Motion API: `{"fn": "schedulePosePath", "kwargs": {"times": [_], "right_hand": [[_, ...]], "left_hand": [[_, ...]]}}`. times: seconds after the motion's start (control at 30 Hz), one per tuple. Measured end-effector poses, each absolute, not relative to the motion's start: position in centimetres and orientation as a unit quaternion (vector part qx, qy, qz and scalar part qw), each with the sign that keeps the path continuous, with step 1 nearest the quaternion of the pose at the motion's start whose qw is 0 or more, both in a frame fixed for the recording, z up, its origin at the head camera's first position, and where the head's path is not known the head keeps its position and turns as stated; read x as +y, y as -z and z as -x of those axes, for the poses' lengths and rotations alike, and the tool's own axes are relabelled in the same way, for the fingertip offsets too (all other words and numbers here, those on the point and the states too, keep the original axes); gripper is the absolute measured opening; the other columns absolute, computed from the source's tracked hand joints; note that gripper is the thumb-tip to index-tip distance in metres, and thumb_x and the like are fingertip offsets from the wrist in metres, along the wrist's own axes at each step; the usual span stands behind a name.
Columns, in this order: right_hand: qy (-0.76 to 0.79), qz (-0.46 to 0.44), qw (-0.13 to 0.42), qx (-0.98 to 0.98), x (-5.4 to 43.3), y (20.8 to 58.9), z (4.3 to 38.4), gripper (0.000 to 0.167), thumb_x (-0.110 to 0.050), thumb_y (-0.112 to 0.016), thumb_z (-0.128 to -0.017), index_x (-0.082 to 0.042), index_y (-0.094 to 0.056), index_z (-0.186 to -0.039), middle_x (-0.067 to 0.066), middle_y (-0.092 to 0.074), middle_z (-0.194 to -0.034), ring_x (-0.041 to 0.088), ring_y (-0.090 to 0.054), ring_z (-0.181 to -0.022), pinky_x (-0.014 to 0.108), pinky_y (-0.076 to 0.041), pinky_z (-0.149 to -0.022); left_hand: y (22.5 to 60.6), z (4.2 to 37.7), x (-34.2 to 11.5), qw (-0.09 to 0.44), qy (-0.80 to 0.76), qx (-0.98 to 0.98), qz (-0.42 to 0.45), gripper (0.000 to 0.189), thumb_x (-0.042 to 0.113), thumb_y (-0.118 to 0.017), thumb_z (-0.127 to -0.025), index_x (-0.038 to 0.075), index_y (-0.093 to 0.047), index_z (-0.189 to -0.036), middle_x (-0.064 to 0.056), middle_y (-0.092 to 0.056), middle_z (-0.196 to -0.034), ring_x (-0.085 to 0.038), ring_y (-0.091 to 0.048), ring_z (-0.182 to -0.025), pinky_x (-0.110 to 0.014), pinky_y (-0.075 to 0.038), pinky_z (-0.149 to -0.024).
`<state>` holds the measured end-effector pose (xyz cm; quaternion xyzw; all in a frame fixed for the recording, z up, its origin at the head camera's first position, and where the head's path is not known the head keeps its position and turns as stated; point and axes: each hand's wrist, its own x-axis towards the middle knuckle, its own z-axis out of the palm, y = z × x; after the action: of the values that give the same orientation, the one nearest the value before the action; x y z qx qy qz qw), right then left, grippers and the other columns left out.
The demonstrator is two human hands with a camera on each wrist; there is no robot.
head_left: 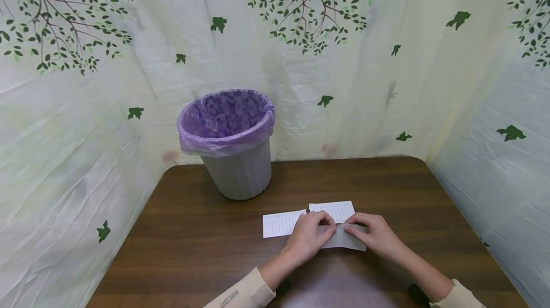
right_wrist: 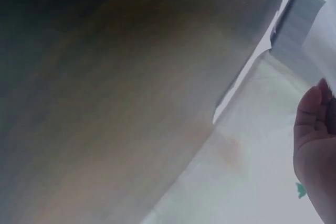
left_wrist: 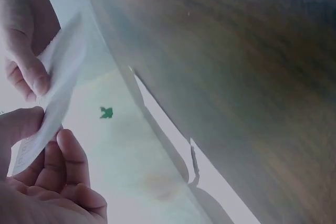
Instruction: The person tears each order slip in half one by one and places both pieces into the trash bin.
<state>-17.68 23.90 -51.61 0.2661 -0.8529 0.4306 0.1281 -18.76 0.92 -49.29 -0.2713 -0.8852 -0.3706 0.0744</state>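
Both hands pinch one small sheet of paper [head_left: 343, 240] at its upper edge, close together above the table. My left hand [head_left: 310, 234] holds it between thumb and fingers on the left; in the left wrist view the thumb presses on the paper [left_wrist: 60, 85] with the fingers behind. My right hand [head_left: 378, 235] grips the same edge a little to the right, thumb and forefinger pinching it. Just beyond the hands lie two lined pieces of paper, the left piece [head_left: 281, 224] and the right piece [head_left: 333, 211], the left one partly behind my left hand.
A grey waste bin [head_left: 245, 172] lined with a purple bag [head_left: 225, 143] stands at the back left of the brown wooden table [head_left: 193, 250]. White cloth [head_left: 301, 131] printed with branches and green leaves hangs behind and at both sides.
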Motion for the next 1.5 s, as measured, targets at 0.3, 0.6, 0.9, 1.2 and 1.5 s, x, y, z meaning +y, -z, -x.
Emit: {"fn": "schedulePosePath", "kwargs": {"times": [0.3,0.6,0.9,1.2,1.5], "right_hand": [[-0.448,-0.277,0.140,-0.838,22.9,50.4,17.9,0.017,-0.003,-0.080,-0.091,-0.020,-0.077,-0.092,-0.010,-0.075,-0.085,-0.002,-0.062,-0.076,0.020,-0.053,-0.067],[-0.457,-0.289,0.143,-0.829,21.3,49.2,18.1,0.017,-0.002,-0.080,-0.092,-0.018,-0.076,-0.090,-0.007,-0.072,-0.080,-0.004,-0.059,-0.072,0.025,-0.055,-0.061],[-0.455,-0.275,0.135,-0.837,20.4,48.3,18.5,0.018,-0.002,-0.081,-0.090,-0.019,-0.076,-0.088,-0.008,-0.071,-0.078,-0.002,-0.056,-0.071,0.024,-0.052,-0.061],[-0.506,-0.193,0.000,-0.840,20.4,47.2,18.3,0.008,-0.016,-0.077,-0.097,-0.008,-0.077,-0.095,0.002,-0.072,-0.090,0.007,-0.062,-0.082,0.024,-0.053,-0.069],[-0.541,-0.163,-0.063,-0.823,20.8,47.1,18.5,0.013,-0.017,-0.076,-0.097,-0.004,-0.077,-0.098,0.007,-0.070,-0.093,0.012,-0.060,-0.079,0.023,-0.051,-0.063]], "left_hand": [[48.9,19.2,-0.2,0.077,0.364,-0.890,0.263,0.006,0.019,-0.082,-0.092,0.020,-0.076,-0.095,0.008,-0.079,-0.093,-0.008,-0.070,-0.091,-0.033,-0.052,-0.093],[48.1,19.3,-1.4,0.131,0.363,-0.870,0.307,0.006,0.018,-0.083,-0.091,0.019,-0.079,-0.095,0.009,-0.080,-0.088,-0.010,-0.068,-0.085,-0.023,-0.042,-0.080],[47.3,19.1,-2.5,0.186,0.359,-0.850,0.336,0.008,0.016,-0.086,-0.089,0.018,-0.079,-0.092,0.009,-0.079,-0.086,-0.008,-0.065,-0.081,-0.022,-0.039,-0.077],[47.2,19.1,-2.9,0.232,0.364,-0.823,0.369,0.009,0.014,-0.087,-0.087,0.018,-0.079,-0.091,0.010,-0.077,-0.084,-0.007,-0.064,-0.081,-0.021,-0.038,-0.075],[47.2,18.7,-3.0,0.242,0.353,-0.823,0.374,0.010,0.014,-0.087,-0.088,0.019,-0.079,-0.091,0.011,-0.076,-0.084,-0.007,-0.064,-0.083,-0.022,-0.039,-0.076]]}}
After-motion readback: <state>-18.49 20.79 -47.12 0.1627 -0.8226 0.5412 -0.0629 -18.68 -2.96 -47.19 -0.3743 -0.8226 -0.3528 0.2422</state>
